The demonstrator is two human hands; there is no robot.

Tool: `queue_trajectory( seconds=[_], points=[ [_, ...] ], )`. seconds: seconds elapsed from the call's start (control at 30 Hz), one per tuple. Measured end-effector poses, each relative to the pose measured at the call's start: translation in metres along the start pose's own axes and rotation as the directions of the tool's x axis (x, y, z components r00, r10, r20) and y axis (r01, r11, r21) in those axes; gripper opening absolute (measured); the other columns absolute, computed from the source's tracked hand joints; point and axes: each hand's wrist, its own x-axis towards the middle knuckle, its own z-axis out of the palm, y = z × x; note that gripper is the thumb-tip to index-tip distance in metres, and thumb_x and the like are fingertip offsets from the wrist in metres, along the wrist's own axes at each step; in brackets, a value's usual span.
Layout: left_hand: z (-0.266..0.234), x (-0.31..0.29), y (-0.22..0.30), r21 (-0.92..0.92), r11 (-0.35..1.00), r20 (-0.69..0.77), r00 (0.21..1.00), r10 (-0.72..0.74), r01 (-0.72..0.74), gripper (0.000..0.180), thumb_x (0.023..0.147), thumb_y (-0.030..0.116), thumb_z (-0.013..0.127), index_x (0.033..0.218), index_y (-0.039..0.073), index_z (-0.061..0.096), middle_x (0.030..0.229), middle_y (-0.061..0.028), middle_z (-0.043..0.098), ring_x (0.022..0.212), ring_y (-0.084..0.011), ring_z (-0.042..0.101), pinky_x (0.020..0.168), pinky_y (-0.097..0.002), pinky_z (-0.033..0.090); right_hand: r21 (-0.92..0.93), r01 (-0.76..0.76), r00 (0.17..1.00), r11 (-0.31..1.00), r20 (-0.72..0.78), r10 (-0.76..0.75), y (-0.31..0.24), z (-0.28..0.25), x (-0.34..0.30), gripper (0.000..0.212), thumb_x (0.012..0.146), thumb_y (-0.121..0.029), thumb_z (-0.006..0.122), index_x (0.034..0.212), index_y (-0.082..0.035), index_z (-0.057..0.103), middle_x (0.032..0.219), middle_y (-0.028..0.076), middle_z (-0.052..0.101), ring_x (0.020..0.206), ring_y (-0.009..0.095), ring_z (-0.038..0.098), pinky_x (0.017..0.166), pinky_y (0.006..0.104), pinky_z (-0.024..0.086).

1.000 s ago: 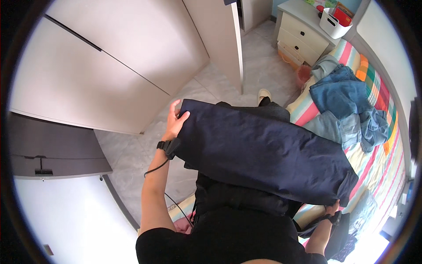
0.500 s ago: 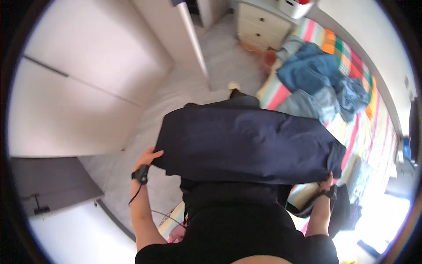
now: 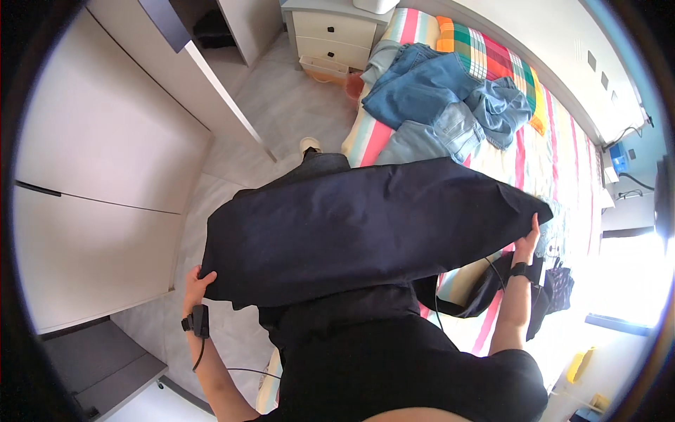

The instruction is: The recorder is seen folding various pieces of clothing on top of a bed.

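A large dark navy garment [image 3: 358, 225] is stretched wide in front of me, covering most of my body. My left hand [image 3: 195, 285] grips its lower left corner, with a black band on the wrist. My right hand [image 3: 526, 243] grips its right end near the striped bed [image 3: 562, 148]. The cloth hangs between the two hands, above the floor and the bed's edge.
Several blue jeans [image 3: 439, 98] lie piled on the bed, next to a plaid pillow [image 3: 492, 60]. A pale nightstand with drawers [image 3: 330, 32] stands at the top. White wardrobe doors [image 3: 105, 155] fill the left, one open. Dark clothes [image 3: 552, 292] lie at the right.
The view has swung toward the bed. The garment is spread wider and more level, my left hand is lower and my right hand has risen by the bed.
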Motion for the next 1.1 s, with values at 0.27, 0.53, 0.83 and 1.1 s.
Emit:
queue_trajectory(
  seconds=[0.27,0.53,0.83,1.1],
  points=[
    [-0.015,-0.016,0.075,-0.390,0.908,-0.252,0.966,0.058,-0.156,0.050,0.080,0.020,0.063,0.122,-0.002,0.049,0.117,-0.0111,0.057,0.106,-0.0228,0.054,0.092,-0.0351,0.041,0.139,0.073,0.965,0.988,0.242,-0.106,-0.050,0.047,0.006,0.040,0.089,-0.027,0.058,0.116,0.002,0.054,0.116,0.015,0.058,0.103,0.028,0.057,0.092,0.0390,0.045],
    [-0.052,-0.046,0.217,-0.345,0.837,-0.373,0.880,0.294,-0.426,0.035,0.087,0.021,0.059,0.115,0.001,0.055,0.107,-0.0076,0.061,0.097,-0.0171,0.058,0.085,-0.0313,0.045,0.205,0.169,0.908,0.964,0.348,-0.233,-0.144,0.099,0.053,0.042,0.087,-0.023,0.061,0.118,0.004,0.052,0.116,0.017,0.058,0.101,0.034,0.058,0.092,0.0453,0.045],
    [-0.049,-0.031,0.098,-0.209,0.950,-0.284,0.944,0.170,-0.234,0.023,0.081,0.015,0.065,0.100,0.003,0.062,0.091,-0.0028,0.062,0.084,-0.0132,0.056,0.076,-0.0271,0.044,0.325,0.180,0.899,0.928,0.330,-0.289,-0.140,0.103,0.030,0.038,0.092,-0.025,0.053,0.118,0.003,0.053,0.120,0.016,0.057,0.109,0.031,0.055,0.098,0.0432,0.041],
    [-0.091,-0.032,0.027,0.404,0.903,-0.516,0.852,0.090,0.149,0.026,0.072,0.012,0.067,0.094,-0.002,0.064,0.082,-0.0111,0.066,0.077,-0.0202,0.061,0.071,-0.0339,0.046,0.082,-0.357,0.553,0.931,0.821,0.140,-0.035,0.390,-0.204,0.037,0.088,-0.024,0.058,0.118,-0.001,0.054,0.114,0.014,0.060,0.094,0.027,0.062,0.083,0.0424,0.051]
  ],
)
